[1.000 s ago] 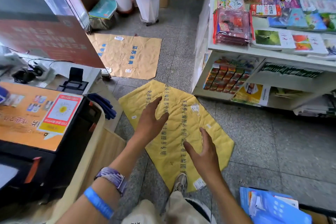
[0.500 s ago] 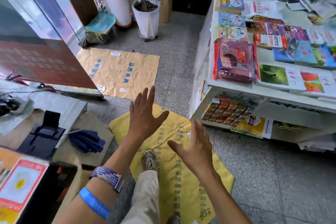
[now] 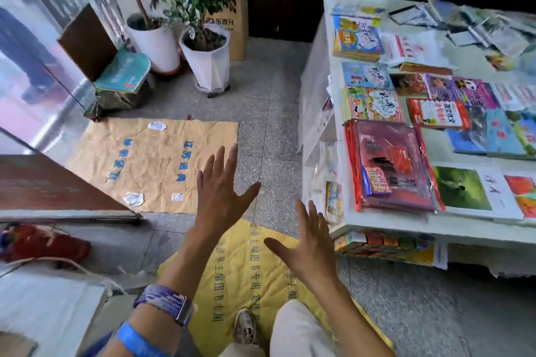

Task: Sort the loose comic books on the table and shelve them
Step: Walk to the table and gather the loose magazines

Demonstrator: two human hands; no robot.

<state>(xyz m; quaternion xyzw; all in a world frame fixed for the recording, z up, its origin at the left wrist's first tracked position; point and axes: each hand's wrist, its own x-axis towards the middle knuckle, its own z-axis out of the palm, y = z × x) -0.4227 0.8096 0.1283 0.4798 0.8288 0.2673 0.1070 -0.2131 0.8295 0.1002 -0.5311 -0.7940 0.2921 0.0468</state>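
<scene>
Left hand (image 3: 220, 197): grip wide, empty.
Right hand (image 3: 310, 243): grip wide, empty.
Change: view has swung toward the surface (image 3: 377, 220); comics (image 3: 374, 104) nearer.
Meaning: sorting about to begin.

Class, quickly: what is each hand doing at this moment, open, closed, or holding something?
Left hand: open, fingers spread, holding nothing.
Right hand: open, fingers spread, holding nothing.
</scene>
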